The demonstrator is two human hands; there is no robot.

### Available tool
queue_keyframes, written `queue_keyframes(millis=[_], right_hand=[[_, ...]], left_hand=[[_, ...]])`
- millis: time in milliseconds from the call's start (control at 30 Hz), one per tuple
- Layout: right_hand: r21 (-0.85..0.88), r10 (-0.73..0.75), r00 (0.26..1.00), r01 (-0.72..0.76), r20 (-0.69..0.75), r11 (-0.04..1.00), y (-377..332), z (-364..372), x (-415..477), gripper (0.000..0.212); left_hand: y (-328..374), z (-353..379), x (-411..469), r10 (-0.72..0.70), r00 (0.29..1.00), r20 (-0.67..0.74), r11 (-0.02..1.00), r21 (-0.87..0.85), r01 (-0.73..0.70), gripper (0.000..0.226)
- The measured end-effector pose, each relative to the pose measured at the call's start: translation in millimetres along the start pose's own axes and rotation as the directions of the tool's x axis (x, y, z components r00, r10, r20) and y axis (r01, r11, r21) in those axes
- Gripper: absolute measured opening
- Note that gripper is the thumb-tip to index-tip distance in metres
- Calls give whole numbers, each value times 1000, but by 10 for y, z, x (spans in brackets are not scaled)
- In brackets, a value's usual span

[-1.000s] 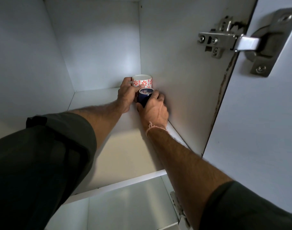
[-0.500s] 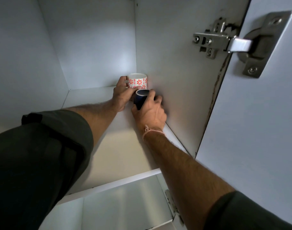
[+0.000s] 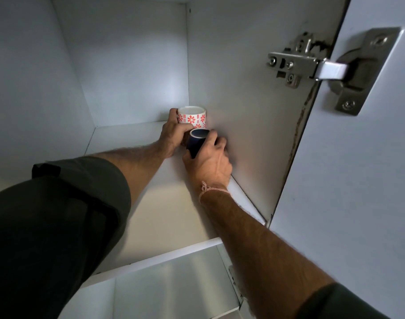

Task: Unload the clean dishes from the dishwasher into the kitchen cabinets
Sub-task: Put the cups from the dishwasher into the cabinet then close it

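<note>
Left hand (image 3: 174, 134): fingers wrapped round the white cup with red flowers (image 3: 192, 115), gripping its side.
Right hand (image 3: 208, 162): fingers curled round the dark blue cup (image 3: 197, 141), thumb on its near side.
White cup: upright on the cabinet shelf (image 3: 164, 217), in the far right corner, at 12 o'clock from the blue cup and just beside it.
Blue cup: tilted, rim toward the camera; whether its base touches the shelf cannot be told.
Hinge (image 3: 312, 65): at 2 o'clock from the cups, joining the cabinet wall to the open door (image 3: 358, 180).
</note>
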State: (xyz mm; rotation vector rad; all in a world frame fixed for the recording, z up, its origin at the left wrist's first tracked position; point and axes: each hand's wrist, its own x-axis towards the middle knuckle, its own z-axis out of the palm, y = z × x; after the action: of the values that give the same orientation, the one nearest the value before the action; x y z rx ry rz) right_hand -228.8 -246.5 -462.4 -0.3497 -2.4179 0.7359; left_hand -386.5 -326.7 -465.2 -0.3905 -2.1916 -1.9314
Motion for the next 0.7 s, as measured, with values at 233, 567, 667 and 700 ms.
queue_keyframes(millis=[233,567,667,700], right_hand=[[17,1,1000,-1,12,1000,-32,-18,-4,64],[-15,-10,1000,10,-19,1000,-47,2,-9,62],[-29,-16,1000,16,-17,999,-41,-1,-14,63],[-33,-18,1000,17,-19,999,-42,2,-16,64]], left_hand=[[5,26,-20,-17,998,52,988,-154,25,52],[25,42,-87,-63,996,65,973,-217,76,64],[-48,40,-21,-93,992,84,974,-197,108,63],[-64,37,-10,-105,992,74,975,-188,117,59]])
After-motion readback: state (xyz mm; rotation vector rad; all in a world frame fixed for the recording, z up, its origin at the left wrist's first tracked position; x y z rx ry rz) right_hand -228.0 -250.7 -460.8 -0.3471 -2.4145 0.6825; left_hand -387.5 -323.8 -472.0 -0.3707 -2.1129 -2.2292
